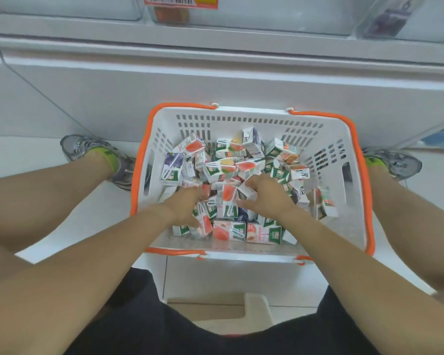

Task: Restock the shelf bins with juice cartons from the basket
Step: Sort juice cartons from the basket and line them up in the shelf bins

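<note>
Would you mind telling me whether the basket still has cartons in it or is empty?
Not empty: the basket holds a loose jumble of juice cartons covering most of its floor, lying at all angles.

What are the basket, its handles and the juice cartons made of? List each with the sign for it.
Basket: apparently moulded white plastic, matte; slotted vent holes in its walls.
Handles: orange, smooth, likely plastic; thin bent loops clipped to the rim.
Juice cartons: seemingly coated paperboard, slightly glossy; sharp folded edges, printed faces.
</note>
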`<state>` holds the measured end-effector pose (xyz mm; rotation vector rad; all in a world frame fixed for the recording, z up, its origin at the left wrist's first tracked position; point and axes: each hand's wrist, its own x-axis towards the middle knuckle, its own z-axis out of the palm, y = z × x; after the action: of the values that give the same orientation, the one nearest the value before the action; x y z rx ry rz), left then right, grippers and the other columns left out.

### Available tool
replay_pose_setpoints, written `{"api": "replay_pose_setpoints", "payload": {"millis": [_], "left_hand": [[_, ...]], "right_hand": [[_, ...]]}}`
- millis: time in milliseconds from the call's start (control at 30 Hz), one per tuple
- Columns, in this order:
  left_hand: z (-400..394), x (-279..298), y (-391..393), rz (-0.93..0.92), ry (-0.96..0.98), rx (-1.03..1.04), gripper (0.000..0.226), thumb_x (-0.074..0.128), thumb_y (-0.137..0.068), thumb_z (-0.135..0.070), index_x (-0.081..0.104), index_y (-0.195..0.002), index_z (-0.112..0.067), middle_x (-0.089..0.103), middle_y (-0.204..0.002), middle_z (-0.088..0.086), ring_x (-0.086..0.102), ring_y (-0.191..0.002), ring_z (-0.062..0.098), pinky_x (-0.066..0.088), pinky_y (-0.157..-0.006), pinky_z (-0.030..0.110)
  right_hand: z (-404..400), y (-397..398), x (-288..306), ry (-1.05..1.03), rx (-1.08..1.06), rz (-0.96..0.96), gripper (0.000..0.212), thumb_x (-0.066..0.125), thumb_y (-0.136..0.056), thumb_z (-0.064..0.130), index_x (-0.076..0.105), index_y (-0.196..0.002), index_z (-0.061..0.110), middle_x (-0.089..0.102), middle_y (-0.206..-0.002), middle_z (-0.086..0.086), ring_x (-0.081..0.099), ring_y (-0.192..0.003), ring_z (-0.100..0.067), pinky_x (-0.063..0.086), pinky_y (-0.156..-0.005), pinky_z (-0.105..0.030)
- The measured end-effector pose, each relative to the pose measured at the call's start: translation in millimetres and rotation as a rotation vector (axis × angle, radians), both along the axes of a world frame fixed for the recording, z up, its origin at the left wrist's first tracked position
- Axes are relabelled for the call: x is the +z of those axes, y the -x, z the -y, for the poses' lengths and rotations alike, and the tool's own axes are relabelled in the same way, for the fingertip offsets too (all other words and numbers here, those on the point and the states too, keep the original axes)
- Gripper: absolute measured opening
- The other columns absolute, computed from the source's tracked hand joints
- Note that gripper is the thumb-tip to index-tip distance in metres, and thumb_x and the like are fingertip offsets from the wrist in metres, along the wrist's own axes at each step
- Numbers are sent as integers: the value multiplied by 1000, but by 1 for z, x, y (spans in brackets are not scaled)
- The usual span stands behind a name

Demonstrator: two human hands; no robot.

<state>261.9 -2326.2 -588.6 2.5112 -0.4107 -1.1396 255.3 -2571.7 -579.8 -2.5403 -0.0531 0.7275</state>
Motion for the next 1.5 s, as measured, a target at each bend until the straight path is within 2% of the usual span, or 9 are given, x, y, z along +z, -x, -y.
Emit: {"api": "replay_pose_setpoints", "payload": {"millis": [167,300,433,533,767,967,1133,1333,1500], "left_hand": [[0,8,-3,-30,162,180,62,83,-77,-16,53,-131,-17,52,-114,2,55,-115,25,42,-88,25],[2,11,0,-12,187,200,58,81,-78,-14,54,-129,-21,49,-121,3,53,-117,22,43,-95,28],[1,27,-3,-20,171,333,66,88,-70,-18,57,-128,-21,45,-132,4,56,-111,24,45,-93,28],[-1,50,-14,-67,155,407,56,92,-64,-25,67,-114,-14,58,-122,1,59,-107,16,47,-89,26],[15,114,-29,-342,740,621,52,83,-65,-8,63,-113,-2,74,-104,16,71,-95,29,57,-84,39],[53,137,-35,-371,885,709,45,68,-84,7,58,-124,-12,67,-111,17,69,-84,22,60,-76,38],[97,155,-43,-374,941,749,34,66,-83,-5,67,-117,-6,61,-113,36,60,-95,34,57,-84,53],[138,214,-75,-152,993,577,47,70,-79,-25,64,-119,-3,72,-99,21,66,-85,27,59,-80,44],[146,264,-111,13,1005,460,44,75,-71,-23,69,-110,-4,75,-96,17,70,-82,26,62,-77,41]], "right_hand": [[-5,6,-5,-20,-107,75,52,78,-81,41,60,-120,12,62,-112,-6,60,-101,-20,50,-89,-29],[0,4,3,-118,-254,41,42,86,-74,26,66,-108,11,68,-101,-3,62,-87,-14,56,-84,-33],[13,-10,30,-246,-418,-39,45,93,-64,25,69,-99,13,72,-93,-2,68,-79,-13,50,-61,-18],[21,-21,63,-395,-540,-52,47,95,-61,24,69,-100,16,76,-86,-1,73,-77,-16,55,-64,-27],[35,-33,133,-772,-724,-24,55,87,-70,11,61,-118,12,76,-83,-13,65,-65,-20,53,-65,-29],[61,-27,164,-984,-737,46,45,81,-74,0,66,-115,9,76,-92,-16,71,-80,-25,59,-73,-28],[85,-25,185,-1057,-779,215,38,79,-75,2,67,-111,3,76,-89,-17,70,-78,-25,59,-73,-31],[135,-21,213,-1184,-911,347,39,74,-79,6,63,-117,4,75,-95,-15,73,-86,-29,61,-74,-38],[174,-37,255,-1229,-955,800,18,69,-84,-2,63,-98,8,67,-86,-4,69,-79,-15,61,-77,-38]]}}
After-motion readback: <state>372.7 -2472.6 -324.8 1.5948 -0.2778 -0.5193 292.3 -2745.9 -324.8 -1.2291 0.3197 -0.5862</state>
